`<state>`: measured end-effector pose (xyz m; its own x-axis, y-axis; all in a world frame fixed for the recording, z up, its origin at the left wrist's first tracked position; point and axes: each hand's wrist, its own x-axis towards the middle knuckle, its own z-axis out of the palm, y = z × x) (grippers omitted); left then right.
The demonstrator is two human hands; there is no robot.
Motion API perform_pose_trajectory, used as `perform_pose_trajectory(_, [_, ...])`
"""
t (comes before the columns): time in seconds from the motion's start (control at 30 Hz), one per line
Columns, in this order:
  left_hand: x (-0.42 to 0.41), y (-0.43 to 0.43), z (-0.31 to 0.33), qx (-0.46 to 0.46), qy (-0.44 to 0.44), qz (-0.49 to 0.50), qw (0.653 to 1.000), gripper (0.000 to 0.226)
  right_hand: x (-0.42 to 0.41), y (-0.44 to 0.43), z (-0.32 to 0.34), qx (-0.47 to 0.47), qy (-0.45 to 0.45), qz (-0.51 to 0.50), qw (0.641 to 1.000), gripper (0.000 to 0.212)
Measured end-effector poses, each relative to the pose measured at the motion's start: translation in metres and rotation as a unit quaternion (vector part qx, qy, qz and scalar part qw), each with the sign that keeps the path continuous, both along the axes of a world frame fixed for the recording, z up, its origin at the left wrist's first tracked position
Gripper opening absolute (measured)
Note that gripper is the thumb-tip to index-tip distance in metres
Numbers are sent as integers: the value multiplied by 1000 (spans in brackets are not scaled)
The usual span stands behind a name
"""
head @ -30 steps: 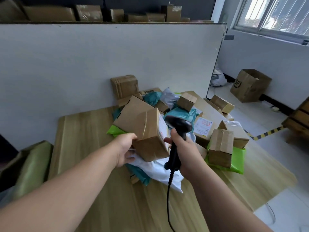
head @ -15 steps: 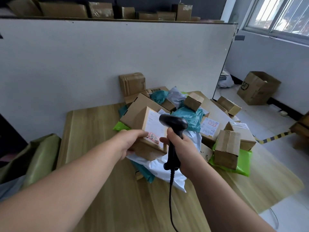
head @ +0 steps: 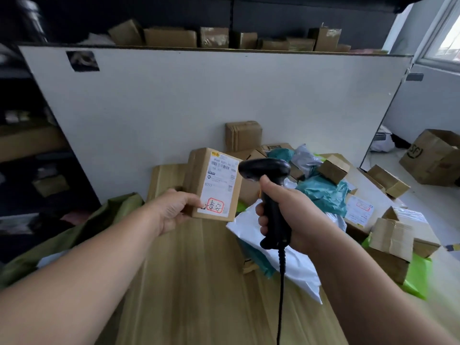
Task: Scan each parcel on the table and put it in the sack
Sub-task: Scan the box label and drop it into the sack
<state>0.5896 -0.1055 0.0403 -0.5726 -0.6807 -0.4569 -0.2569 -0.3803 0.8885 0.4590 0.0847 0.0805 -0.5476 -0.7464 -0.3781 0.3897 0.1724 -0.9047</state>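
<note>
My left hand [head: 174,210] grips a small brown cardboard parcel [head: 214,183] by its lower left corner and holds it upright above the wooden table [head: 194,282], its white label with a barcode and a red stamp facing me. My right hand [head: 286,215] holds a black corded barcode scanner [head: 268,180] by the handle, its head just right of the parcel's label. A pile of parcels [head: 348,195], cardboard boxes and teal, white and green mailer bags, covers the table's right side. The olive-green sack [head: 74,235] hangs open off the table's left edge.
A white partition board [head: 199,100] stands along the table's far edge, with more boxes behind its top. Dark shelving is at the left. An open cardboard box [head: 433,158] sits on the floor at right, near a window.
My left hand has lifted the parcel off the pile, moved it left and turned its label upright towards me. The scanner stayed beside it. My view has swung left, showing more of the sack.
</note>
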Motion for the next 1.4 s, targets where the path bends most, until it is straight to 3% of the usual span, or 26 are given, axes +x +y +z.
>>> perform_pose_trajectory(0.37, [112,-81,-9,-22,-7,66,998,45,86,-91,26,23,24,82,996,40])
perform_pose_trajectory(0.6, [169,-130,-21,4,10,101,995,58,136,-144,30,35,30,113,993,41])
perform_pose_trajectory(1.1, [256,-211,-69,37,14,137,990,66,216,-237,10,69,23,145,987,39])
perform_pose_trajectory(1.4, [291,-242,-95,39,-26,141,989,65,240,-268,-10,83,32,154,984,41])
